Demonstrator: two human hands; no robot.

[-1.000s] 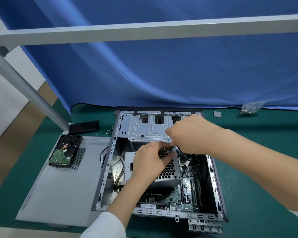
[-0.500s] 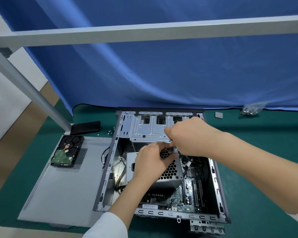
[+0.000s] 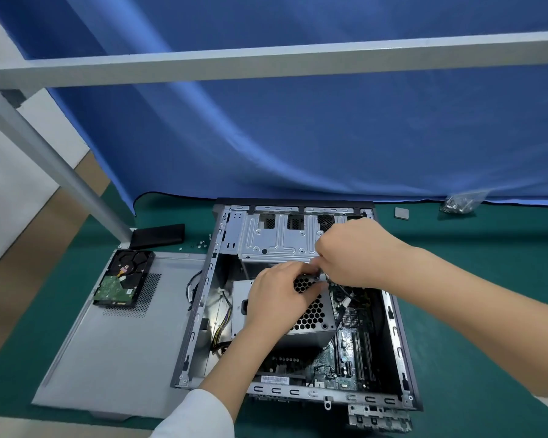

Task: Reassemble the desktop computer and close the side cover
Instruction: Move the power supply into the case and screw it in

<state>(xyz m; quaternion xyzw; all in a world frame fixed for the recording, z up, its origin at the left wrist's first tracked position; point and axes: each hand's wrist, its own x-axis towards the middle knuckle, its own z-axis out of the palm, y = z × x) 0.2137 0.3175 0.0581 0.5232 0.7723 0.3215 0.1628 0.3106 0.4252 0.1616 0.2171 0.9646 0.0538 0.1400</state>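
The open computer case [image 3: 200, 311] lies on its side on the green mat. Inside it sits the grey power supply [image 3: 310, 317] with a honeycomb grille, beside the motherboard [image 3: 351, 355]. My left hand [image 3: 279, 298] rests on the power supply, its fingers curled at the unit's far edge. My right hand [image 3: 351, 251] reaches in from the right and pinches something small at the same far edge, just below the drive cage [image 3: 279, 238]; what it pinches is hidden. The grey side cover [image 3: 108, 352] lies flat to the left of the case.
A bare hard drive [image 3: 124, 279] lies on the side cover's far corner. Behind it are a black box [image 3: 157, 235] and several loose screws [image 3: 200, 243]. A small grey pad [image 3: 401, 213] and a bag of screws [image 3: 461, 203] sit at the back right, under the blue curtain.
Both hands stay at the power supply's far edge; the fingers shift only slightly. The view has drifted a little.
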